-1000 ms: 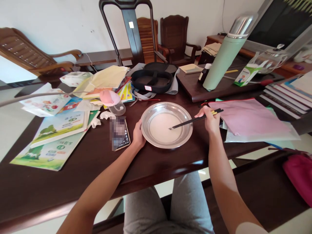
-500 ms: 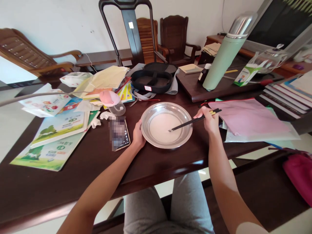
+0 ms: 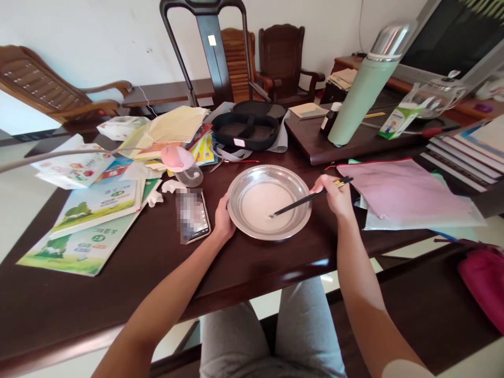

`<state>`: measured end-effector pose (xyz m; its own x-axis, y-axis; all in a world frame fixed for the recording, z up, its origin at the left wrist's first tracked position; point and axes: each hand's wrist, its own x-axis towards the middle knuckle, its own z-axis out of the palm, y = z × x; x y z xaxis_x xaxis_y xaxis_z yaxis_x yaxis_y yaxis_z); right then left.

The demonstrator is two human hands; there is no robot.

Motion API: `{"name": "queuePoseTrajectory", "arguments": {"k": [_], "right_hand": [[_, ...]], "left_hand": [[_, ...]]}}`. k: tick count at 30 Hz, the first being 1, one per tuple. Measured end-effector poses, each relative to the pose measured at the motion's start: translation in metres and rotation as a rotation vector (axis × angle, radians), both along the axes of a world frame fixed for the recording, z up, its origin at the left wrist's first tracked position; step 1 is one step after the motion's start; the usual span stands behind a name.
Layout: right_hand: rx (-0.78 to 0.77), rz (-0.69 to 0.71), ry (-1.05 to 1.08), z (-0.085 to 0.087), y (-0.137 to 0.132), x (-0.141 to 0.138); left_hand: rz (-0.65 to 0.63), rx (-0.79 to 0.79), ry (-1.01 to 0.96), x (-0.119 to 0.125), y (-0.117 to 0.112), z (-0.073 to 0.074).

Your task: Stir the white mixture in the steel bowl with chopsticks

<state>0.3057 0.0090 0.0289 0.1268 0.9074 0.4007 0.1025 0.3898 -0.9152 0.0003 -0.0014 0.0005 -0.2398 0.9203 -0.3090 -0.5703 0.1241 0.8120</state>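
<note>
On the glossy dark-brown wooden table [image 3: 236, 270], the left hand [image 3: 224, 219] touches a round silver metal basin [image 3: 270, 234]; I cannot tell its partly hidden fingers' grip. The right hand [image 3: 334, 195] clamps slim black chopsticks [image 3: 299, 202] over milky-white contents [image 3: 258, 199]; brisk strokes could splash.

White wall [image 3: 98, 31], wooden chairs [image 3: 281, 56], perhaps a television [image 3: 443, 44]

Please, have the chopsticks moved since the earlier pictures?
Yes. Against the metal basin, which has stayed in place, the chopsticks in the right hand have shifted slightly left, with their tips a little lower in the view.
</note>
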Motion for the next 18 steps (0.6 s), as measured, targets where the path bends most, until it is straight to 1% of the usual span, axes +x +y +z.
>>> {"name": "queuePoseTrajectory", "arguments": {"k": [2, 4, 5, 9, 11, 12, 16, 17, 18], "right_hand": [[-0.021, 0.105, -0.065, 0.002, -0.002, -0.005], [-0.014, 0.11, -0.091, 0.003, -0.002, -0.008], [-0.01, 0.081, -0.09, 0.004, -0.002, -0.008], [0.015, -0.131, -0.003, 0.001, 0.003, 0.0], [0.024, -0.149, 0.037, 0.0, 0.003, 0.002], [0.018, -0.114, 0.034, 0.0, 0.002, 0.002], [-0.03, 0.139, -0.081, 0.003, -0.002, -0.006], [-0.029, 0.162, -0.099, 0.003, -0.002, -0.007], [-0.024, 0.154, -0.103, 0.003, -0.002, -0.008]], "left_hand": [[0.001, 0.003, -0.004, 0.0, 0.0, 0.0], [0.004, 0.009, -0.011, 0.0, 0.0, 0.0], [0.006, 0.011, -0.013, 0.0, 0.0, 0.0], [0.01, 0.013, -0.011, -0.001, 0.0, 0.0], [0.009, 0.011, -0.01, -0.001, -0.001, 0.001], [0.005, 0.007, -0.01, -0.001, -0.001, 0.001], [-0.008, -0.003, -0.001, 0.0, -0.001, 0.001], [-0.006, -0.001, 0.0, 0.0, 0.0, 0.001], [-0.002, 0.003, 0.0, 0.0, 0.0, 0.001]]}}
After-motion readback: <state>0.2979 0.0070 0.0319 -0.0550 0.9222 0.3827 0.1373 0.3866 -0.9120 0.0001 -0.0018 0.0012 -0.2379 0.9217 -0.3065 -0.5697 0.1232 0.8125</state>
